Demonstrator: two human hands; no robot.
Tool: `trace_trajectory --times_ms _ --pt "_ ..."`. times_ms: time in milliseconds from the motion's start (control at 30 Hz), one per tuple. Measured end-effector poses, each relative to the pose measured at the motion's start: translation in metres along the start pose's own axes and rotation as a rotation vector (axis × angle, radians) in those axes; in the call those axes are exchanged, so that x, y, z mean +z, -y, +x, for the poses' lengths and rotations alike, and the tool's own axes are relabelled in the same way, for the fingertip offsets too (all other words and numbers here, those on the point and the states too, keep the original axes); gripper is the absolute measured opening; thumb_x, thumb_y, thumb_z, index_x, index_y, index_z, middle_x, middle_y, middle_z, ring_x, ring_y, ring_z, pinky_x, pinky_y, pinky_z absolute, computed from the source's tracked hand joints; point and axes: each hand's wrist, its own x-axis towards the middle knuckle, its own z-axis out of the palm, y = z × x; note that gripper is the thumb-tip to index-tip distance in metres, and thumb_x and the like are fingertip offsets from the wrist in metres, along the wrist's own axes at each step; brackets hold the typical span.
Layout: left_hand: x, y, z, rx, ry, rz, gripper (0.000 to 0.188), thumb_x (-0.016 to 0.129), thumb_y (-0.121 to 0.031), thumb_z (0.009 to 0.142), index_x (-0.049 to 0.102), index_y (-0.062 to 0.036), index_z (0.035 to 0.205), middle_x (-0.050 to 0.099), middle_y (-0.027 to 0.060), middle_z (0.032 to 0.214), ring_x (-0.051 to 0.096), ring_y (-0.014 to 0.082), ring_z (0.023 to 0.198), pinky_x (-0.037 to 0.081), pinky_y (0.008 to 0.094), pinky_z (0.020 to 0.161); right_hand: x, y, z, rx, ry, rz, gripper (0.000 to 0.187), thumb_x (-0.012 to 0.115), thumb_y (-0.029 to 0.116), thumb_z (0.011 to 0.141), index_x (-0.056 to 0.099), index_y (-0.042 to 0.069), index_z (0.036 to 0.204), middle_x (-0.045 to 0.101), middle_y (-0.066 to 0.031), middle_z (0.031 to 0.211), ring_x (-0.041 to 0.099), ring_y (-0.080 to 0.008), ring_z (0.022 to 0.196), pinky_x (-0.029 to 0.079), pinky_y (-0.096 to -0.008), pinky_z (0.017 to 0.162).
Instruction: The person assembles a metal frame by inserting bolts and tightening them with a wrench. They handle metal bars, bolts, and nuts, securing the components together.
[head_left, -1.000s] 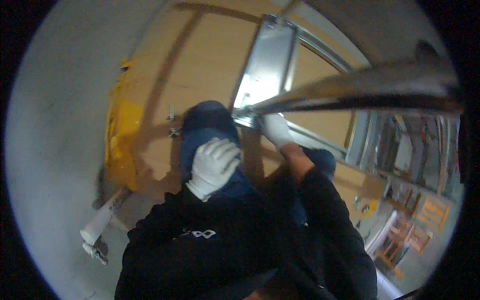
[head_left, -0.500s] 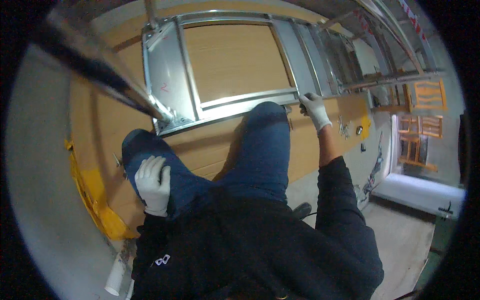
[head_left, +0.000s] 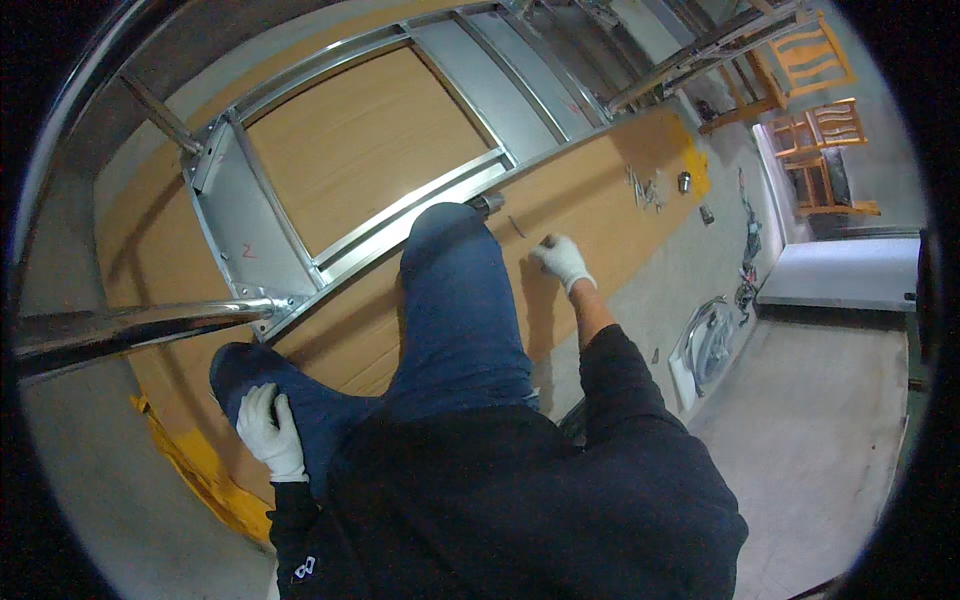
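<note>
Head view: L. hand (head_left: 268, 435), white-gloved, lies back up on the L. thigh (head_left: 330, 412); its fingers are loosely extended, thumb a little apart, w/ nothing visible in them. R. hand (head_left: 565, 262), likewise gloved, is over the cardboard (head_left: 600, 185), to the R. of the R. knee (head_left: 445, 228); its fingers are curled in, & whether they grip anything can't be told. A thin dark strip (head_left: 517, 227) is nr their tips. Metal frame (head_left: 400, 224), w/ flat grey panels, lies on the cardboard beyond both knees, its near rail just beside the R. knee. A round metal leg (head_left: 180, 325) extends from its near L. corner. A short dark cylinder (head_left: 490, 203) sits by this rail. Farther R., on the cardboard: small metal parts (head_left: 643, 190) & a metal cup (head_left: 684, 182). On the floor: a coil (head_left: 712, 342). Bkgd, upper R.: wooden chairs (head_left: 815, 55).
</note>
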Motion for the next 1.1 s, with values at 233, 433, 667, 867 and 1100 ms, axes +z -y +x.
trace_trajectory --times_ms 233,433,667,867,1100 --pt "-0.011 -0.007 0.010 0.063 -0.038 0.035 0.017 0.067 -0.011 0.075 0.065 -0.0061 0.091 0.066 0.0116 0.095 0.060 0.0327 0.094 0.046 0.0422 0.084 0.073 -0.019 -0.021 -0.047 0.020 -0.431 0.045 0.068 0.042 0.072 0.062 0.004 0.095 0.062 -0.0204 0.102 0.060 -0.0373 0.096 0.048 -0.0441 0.083" --pt "-0.015 -0.003 0.005 0.007 -0.032 0.044 0.017 0.068 -0.011 0.073 0.065 -0.0065 0.089 0.066 0.0113 0.091 0.061 0.0329 0.091 0.047 0.0429 0.081 0.087 0.006 -0.006 -0.184 0.037 -0.337 0.034 0.062 0.034 0.080 0.061 0.009 0.103 0.061 -0.0206 0.102 0.059 -0.0389 0.096 0.048 -0.0457 0.083" --pt "-0.013 -0.005 0.009 0.008 -0.038 -0.022 0.017 0.069 -0.012 0.072 0.066 -0.0061 0.087 0.066 0.0110 0.089 0.061 0.0319 0.088 0.048 0.0420 0.078 0.069 0.037 0.028 -0.147 -0.068 0.019 0.028 0.061 0.025 0.084 0.062 0.003 0.100 0.063 -0.0232 0.100 0.060 -0.0360 0.095 0.047 -0.0406 0.081" --pt "-0.020 0.014 0.011 -0.112 -0.109 -0.128 0.019 0.071 -0.017 0.072 0.068 -0.0086 0.088 0.067 0.0094 0.089 0.062 0.0293 0.088 0.048 0.0388 0.077 0.067 0.262 0.010 -0.977 -0.342 0.228 0.025 0.065 0.016 0.083 0.063 -0.001 0.102 0.067 -0.0146 0.095 0.064 -0.0224 0.086 0.049 -0.0328 0.077" --pt "-0.023 0.029 0.013 -0.247 -0.264 -0.459 0.017 0.070 -0.018 0.074 0.069 -0.0077 0.087 0.068 0.0095 0.090 0.062 0.0287 0.089 0.048 0.0379 0.081 0.216 0.452 -0.036 -0.651 0.478 0.225 0.035 0.068 0.017 0.079 0.061 0.001 0.109 0.065 -0.0099 0.099 0.062 -0.0202 0.086 0.051 -0.0315 0.075"
